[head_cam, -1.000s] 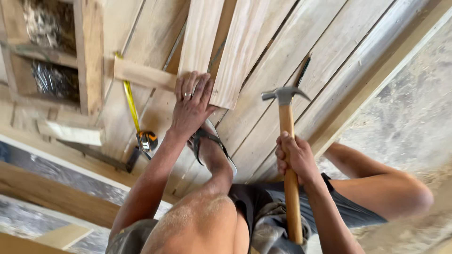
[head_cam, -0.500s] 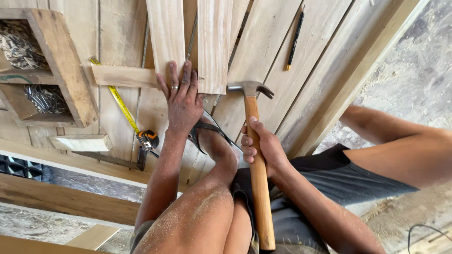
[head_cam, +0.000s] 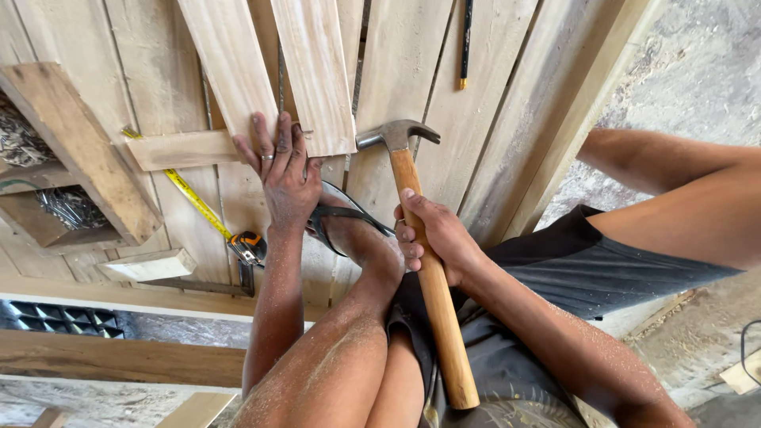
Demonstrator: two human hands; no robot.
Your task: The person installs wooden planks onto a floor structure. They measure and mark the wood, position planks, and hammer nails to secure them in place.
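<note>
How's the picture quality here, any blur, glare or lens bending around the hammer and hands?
Head view: soft even daylight, no glare; the hammer, left hand and right hand look sharp; wide-angle lens splays the planks outward toward the frame edges; only faint shadows under the hands.

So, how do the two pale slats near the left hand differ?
The left slat lies tilted, and the left hand presses on its lower end. The right slat lies straighter, and its end sits beside the hammer head, not under the hand. Both are pale bare wood.
</note>
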